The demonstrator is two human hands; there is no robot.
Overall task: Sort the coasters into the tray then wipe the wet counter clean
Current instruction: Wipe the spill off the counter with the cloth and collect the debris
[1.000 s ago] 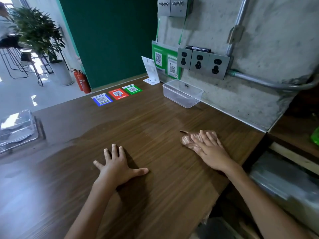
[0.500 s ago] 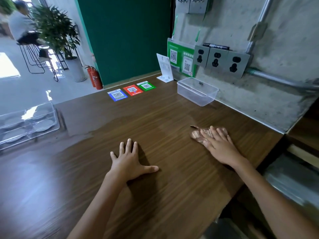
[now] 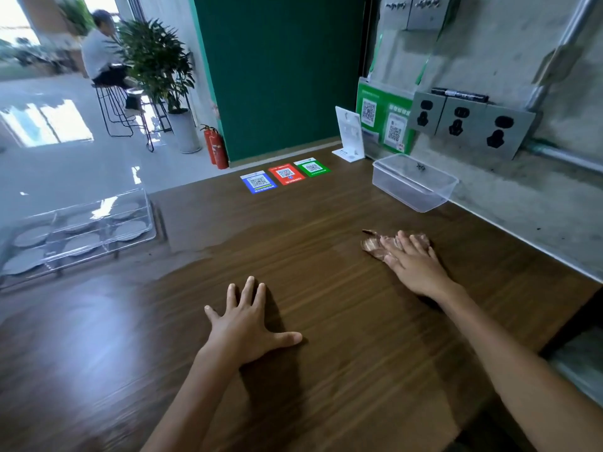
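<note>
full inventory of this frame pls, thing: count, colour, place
counter: 1, dark wood, foreground; wet patch at left-centre
tray: 1, clear, far left of counter
coasters: several, grey, round, in tray; exact count unclear
cloth: 1, brown, on counter under right hand
tub: 1, clear, by the wall at right
QR cards: 3, blue, red, green, in a row at counter's far edge
sign stand: 1, white, beside the green wall poster
sockets: 3, grey, on wall
extinguishers: red, on floor by green wall
plant: 1, green, white pot
left hand: flat on counter
right hand: flat, presses cloth
</note>
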